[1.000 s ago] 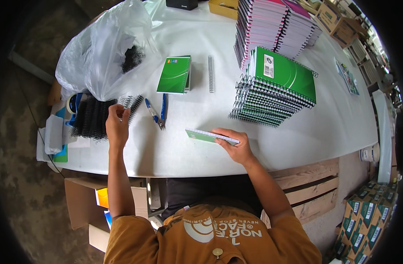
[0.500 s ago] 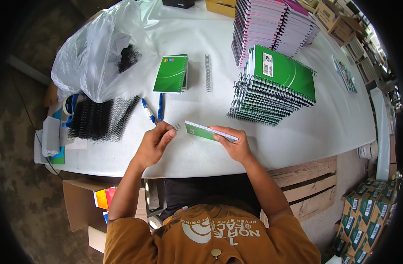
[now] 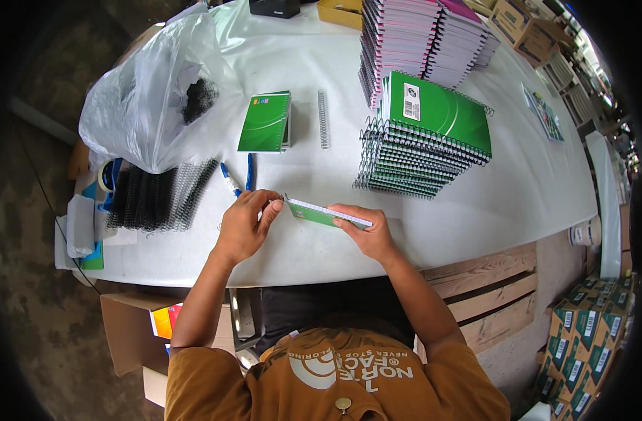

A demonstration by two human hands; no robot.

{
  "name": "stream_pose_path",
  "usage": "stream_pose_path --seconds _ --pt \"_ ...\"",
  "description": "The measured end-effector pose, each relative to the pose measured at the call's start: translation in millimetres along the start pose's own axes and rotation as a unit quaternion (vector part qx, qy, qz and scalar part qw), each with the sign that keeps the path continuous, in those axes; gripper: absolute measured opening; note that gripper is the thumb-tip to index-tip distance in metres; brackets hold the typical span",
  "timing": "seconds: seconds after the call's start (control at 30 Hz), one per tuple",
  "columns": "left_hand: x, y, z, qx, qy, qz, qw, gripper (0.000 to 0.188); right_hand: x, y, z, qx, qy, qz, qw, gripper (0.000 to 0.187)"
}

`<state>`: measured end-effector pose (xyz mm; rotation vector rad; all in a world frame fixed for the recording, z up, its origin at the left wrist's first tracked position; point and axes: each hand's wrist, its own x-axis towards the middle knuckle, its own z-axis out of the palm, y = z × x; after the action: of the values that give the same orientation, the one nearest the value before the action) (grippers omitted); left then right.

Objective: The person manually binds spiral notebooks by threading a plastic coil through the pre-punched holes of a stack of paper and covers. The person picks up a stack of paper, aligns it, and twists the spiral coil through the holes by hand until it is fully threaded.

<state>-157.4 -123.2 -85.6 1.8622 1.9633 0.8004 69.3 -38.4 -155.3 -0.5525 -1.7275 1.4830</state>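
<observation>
My right hand (image 3: 368, 230) grips a small green notebook (image 3: 312, 215), its white punched edge tilted upward and its cover facing me. At the notebook's left end is my left hand (image 3: 242, 223), thumb and fingers pinched on a wire-like spiral coil (image 3: 286, 197); only the coil's tip shows, touching or very close to the punched edge. Beyond the left hand lies a tool with two blue handles (image 3: 249, 172), probably pliers, its head hidden. Farther off are another green notebook (image 3: 265, 125) and a loose spiral coil (image 3: 323, 119).
A stack of green spiral notebooks (image 3: 433, 158) stands right, with taller stacks of bound books (image 3: 401, 49) behind. Black coils (image 3: 156, 196), a tape dispenser (image 3: 109, 177) and a clear plastic bag (image 3: 149, 105) occupy the left. An open carton (image 3: 128, 330) sits below the table edge.
My left hand has moved right to the notebook's end, bringing the coil up to its punched edge. My right hand and the notebook have shifted slightly left. The view has also shifted a little.
</observation>
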Motion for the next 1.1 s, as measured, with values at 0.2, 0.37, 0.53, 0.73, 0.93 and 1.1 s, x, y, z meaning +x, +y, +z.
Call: stream_pose_path --seconds 0.2,0.37,0.53,0.73,0.93,1.1 --pt "2 -8 -8 -0.102 -0.053 -0.033 0.993 0.034 0 3 0 -0.014 0.007 -0.010 1.000 0.026" --pt "3 -7 -2 -0.160 -0.059 -0.117 0.978 0.025 -1 5 0 -0.015 0.003 -0.016 1.000 0.026" --pt "10 -10 -6 -0.388 -0.044 -0.028 0.920 0.007 1 2 -1 -0.028 -0.011 -0.039 0.999 0.026" --pt "22 7 -27 -0.190 -0.152 -0.035 0.969 0.017 0 -1 -3 -0.052 -0.028 -0.057 0.997 0.026" --pt "24 0 -33 -0.206 -0.266 -0.092 0.937 0.033 0 -4 -4 -0.052 -0.058 -0.086 0.993 0.026" --pt "15 10 -24 -0.005 -0.055 0.147 0.988 0.031 2 -15 -1 -0.018 -0.057 -0.015 0.998 0.027"
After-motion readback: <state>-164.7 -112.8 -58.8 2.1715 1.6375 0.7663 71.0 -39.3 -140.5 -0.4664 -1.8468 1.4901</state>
